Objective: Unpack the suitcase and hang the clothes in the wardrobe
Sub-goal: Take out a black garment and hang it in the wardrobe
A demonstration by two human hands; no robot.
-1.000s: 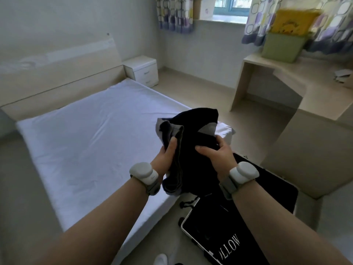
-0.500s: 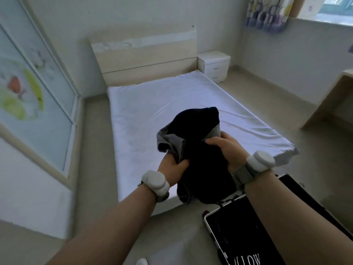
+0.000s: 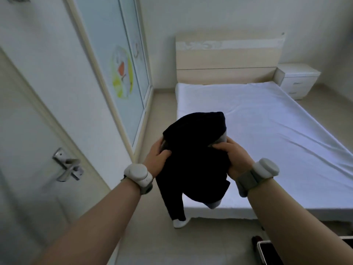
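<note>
In the head view, the left hand [image 3: 155, 159] and the right hand [image 3: 236, 159] each grasp the bunched black fabric garment with grey trim [image 3: 193, 155]. It hangs between them and droops below the wrists, with one dark end dangling toward the floor. Beyond the right hand lies the white-sheeted bed [image 3: 267, 121]. Up and to the left of the left hand stands the tall wardrobe with pale blue sliding panels [image 3: 118, 73], closed as far as can be seen. Below the right forearm, a corner of the black suitcase with a pale rim [image 3: 267, 253] shows. The step in hand looks like carrying the garment to the wardrobe. It would go best by shaking it out first to find the shoulders or waistband, keeping the trailing end off the floor, and freeing one hand to slide a panel aside. No hanger is visible.
</note>
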